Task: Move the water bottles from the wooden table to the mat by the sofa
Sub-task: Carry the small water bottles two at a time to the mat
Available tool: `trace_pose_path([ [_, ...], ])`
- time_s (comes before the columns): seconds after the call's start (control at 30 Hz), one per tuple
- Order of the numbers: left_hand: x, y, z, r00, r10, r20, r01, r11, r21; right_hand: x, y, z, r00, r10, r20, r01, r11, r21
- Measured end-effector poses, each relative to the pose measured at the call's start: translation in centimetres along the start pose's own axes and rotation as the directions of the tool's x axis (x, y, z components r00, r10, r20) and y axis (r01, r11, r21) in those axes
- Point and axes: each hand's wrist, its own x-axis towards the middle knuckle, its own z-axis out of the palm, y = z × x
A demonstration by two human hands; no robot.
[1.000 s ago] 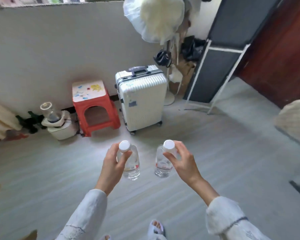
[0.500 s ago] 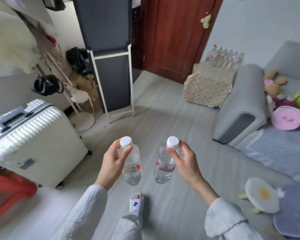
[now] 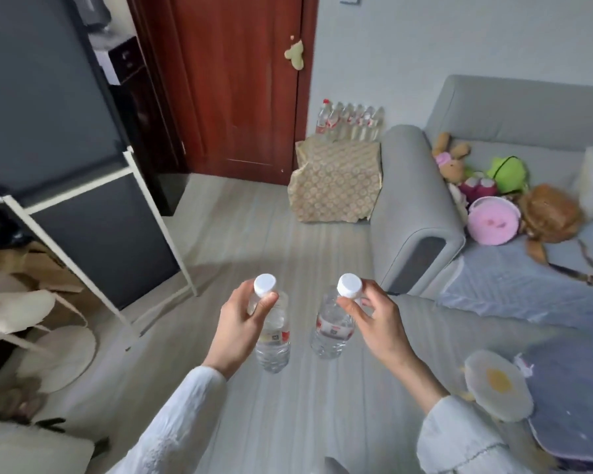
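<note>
Left hand (image 3: 240, 328): curled round the neck of the left bottle (image 3: 272, 331), thumb just under its white cap; bottle held upright above the floor.
Right hand (image 3: 377, 323): pinched the neck of the right bottle (image 3: 332, 328) between thumb and fingers, just below the white cap; bottle hung slightly tilted, clear of the floor.
Bottles: both clear, red-and-white labels, held side by side, close but apart, in mid-air over the grey floor (image 3: 288, 422).
Sleeves: white, covering both forearms to the wrist.
Sofa (image 3: 421, 206): grey, to the right; armrest beyond the right hand; soft toys (image 3: 486, 193) and a brown bag (image 3: 552, 213) on the seat.
Mat (image 3: 572, 398): grey-purple, on the floor at lower right in front of the sofa, with a fried-egg-shaped cushion (image 3: 498, 384) at its left edge.
Patterned cloth (image 3: 336, 183): draped over something beside the armrest; a row of more bottles (image 3: 351, 123) behind it against the wall.
Door (image 3: 240, 87): red-brown wood, shut, straight ahead.
Dark panel in white frame (image 3: 96, 230): leaned at the left.
</note>
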Motion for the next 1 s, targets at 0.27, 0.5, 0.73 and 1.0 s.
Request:
trace_pose_path([
  [0.27, 15.8, 0.9, 4.7, 0.996, -0.028, 0.087, 0.026, 0.999, 0.026, 14.6, 4.3, -1.3, 0.999, 0.049, -0.015, -0.050, 0.995, -0.089],
  [0.5, 30.2, 2.8, 8.8, 0.994, -0.029, 0.102, 0.028, 1.000, 0.007, 29.4, 7.8, -2.7, 0.999, 0.035, -0.019, -0.036, 0.997, -0.064],
  [0.73, 42.3, 4.1, 10.1, 0.996, -0.026, 0.083, 0.030, 0.998, -0.047, 41.8, 10.3, -2.8, 0.999, 0.052, 0.011, -0.052, 0.997, -0.062],
  [1.0, 59.6, 2.7, 11.3, 0.996, -0.020, 0.087, 0.023, 0.999, -0.030, 57.3, 14.3, -0.1, 0.995, 0.101, 0.009, -0.100, 0.993, -0.066],
])
